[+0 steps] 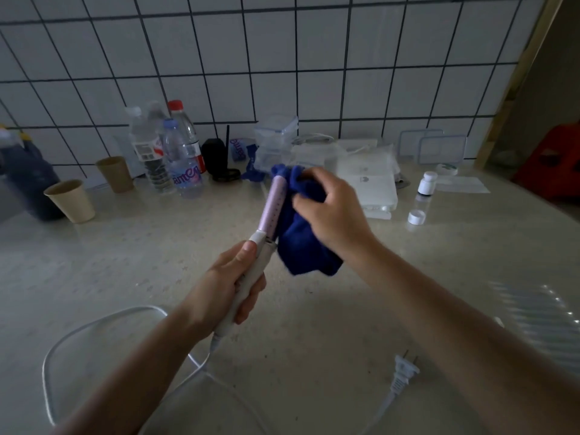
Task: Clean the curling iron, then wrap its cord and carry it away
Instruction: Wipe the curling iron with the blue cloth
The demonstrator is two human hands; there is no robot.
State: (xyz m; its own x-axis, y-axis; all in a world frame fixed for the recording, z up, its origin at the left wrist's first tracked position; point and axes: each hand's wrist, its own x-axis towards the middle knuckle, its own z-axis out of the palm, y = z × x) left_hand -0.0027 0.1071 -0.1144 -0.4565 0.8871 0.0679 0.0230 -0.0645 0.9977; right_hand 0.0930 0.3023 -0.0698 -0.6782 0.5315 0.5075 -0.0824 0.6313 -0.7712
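My left hand point(230, 282) grips the white handle of the curling iron point(272, 206), whose pink barrel points up and away over the counter. My right hand point(332, 211) holds a dark blue cloth point(303, 246) bunched against the right side and tip of the barrel, and the cloth hangs down below my palm. The iron's white cord point(94, 324) loops across the counter at the lower left. Its plug point(403, 372) lies flat at the lower right, unplugged.
Along the tiled wall stand water bottles point(175, 155), two paper cups point(73, 200), a dark jug point(28, 177), a black device point(218, 157), clear containers point(274, 142), white boxes point(372, 180), a small white bottle point(426, 183) and a loose cap point(416, 217). The beige counter point(125, 252) spreads around my hands.
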